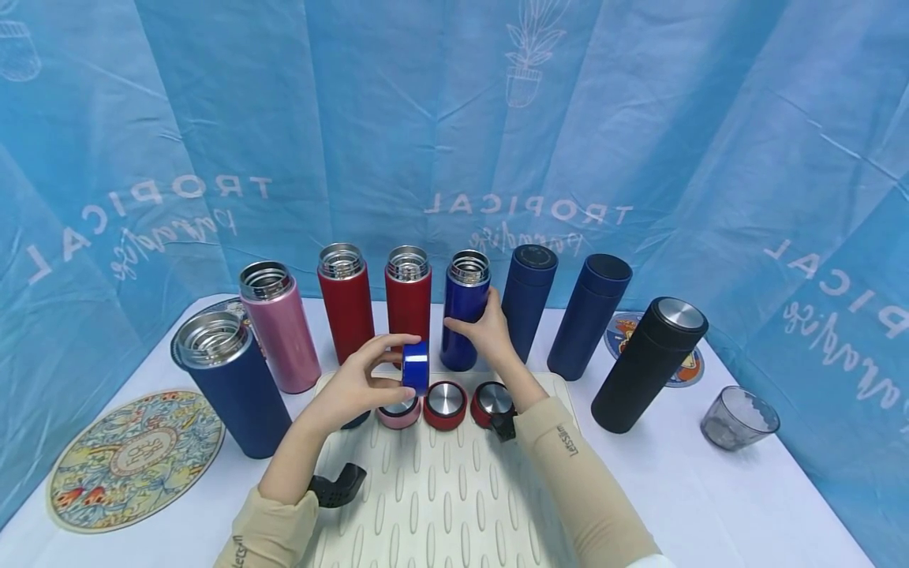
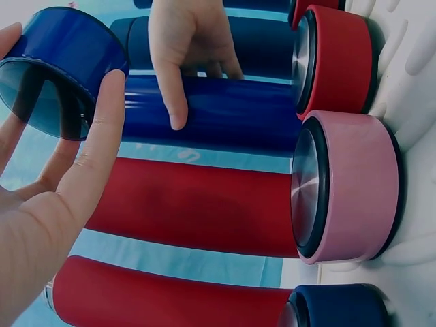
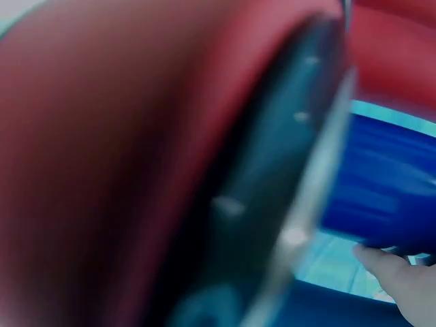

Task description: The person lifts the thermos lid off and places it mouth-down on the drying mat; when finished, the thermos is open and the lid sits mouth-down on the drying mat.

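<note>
In the head view my left hand (image 1: 355,386) pinches a shiny blue bottle lid (image 1: 416,369) between thumb and fingers, raised and tilted on its side. The left wrist view shows the hollow of the lid (image 2: 68,51). My right hand (image 1: 491,333) grips an open blue thermos bottle (image 1: 465,301), the thumb across its front and the fingers round its right side. That bottle stands upright with its steel neck bare. Before the bottles lie a pink lid (image 1: 398,416), two red lids (image 1: 446,405) and a dark blue lid (image 1: 357,420), mostly hidden by the left hand.
Two open red bottles (image 1: 346,312), an open pink bottle (image 1: 282,339) and an open navy bottle (image 1: 237,402) stand left. Two capped navy bottles (image 1: 589,315) and a capped black bottle (image 1: 642,371) stand right, with a glass (image 1: 738,420) beyond. A ridged white mat (image 1: 440,497) lies in front.
</note>
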Available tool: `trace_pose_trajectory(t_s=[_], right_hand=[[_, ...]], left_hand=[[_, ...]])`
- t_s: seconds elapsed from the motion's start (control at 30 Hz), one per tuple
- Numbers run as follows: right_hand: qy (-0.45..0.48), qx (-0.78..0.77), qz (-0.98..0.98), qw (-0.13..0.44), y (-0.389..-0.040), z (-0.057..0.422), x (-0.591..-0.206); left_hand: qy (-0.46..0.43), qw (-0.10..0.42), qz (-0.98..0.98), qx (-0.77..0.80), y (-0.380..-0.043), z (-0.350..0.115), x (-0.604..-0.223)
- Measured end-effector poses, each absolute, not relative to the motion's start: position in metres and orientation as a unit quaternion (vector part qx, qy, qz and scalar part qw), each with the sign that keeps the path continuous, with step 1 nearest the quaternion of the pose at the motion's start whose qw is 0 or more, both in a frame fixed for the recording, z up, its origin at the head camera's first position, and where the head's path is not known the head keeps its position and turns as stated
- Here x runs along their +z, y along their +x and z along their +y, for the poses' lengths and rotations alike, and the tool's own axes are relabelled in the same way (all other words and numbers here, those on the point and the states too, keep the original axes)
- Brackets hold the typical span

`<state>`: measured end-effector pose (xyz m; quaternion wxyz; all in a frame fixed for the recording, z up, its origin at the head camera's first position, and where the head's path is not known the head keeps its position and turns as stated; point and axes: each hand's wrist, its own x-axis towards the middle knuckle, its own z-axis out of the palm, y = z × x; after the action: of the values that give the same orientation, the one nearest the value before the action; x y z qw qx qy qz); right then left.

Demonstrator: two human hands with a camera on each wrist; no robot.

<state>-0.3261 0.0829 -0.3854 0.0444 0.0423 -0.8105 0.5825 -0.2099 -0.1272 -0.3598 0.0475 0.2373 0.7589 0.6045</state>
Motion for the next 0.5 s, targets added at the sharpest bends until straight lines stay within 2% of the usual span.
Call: trace_pose_trajectory(t_s=[0.27, 0.5], right_hand=[[0.048, 0.56, -0.826, 0.047, -0.327, 0.084, -0.388], [0.052, 0.563, -0.823, 0.051, -0.326, 0.084, -0.388]], left_hand=[[0.228, 0.045, 0.781, 0.58, -0.207, -0.133, -0.358], [0.225, 0.02, 0.828, 0.513, -0.194, -0.149, -0.358]])
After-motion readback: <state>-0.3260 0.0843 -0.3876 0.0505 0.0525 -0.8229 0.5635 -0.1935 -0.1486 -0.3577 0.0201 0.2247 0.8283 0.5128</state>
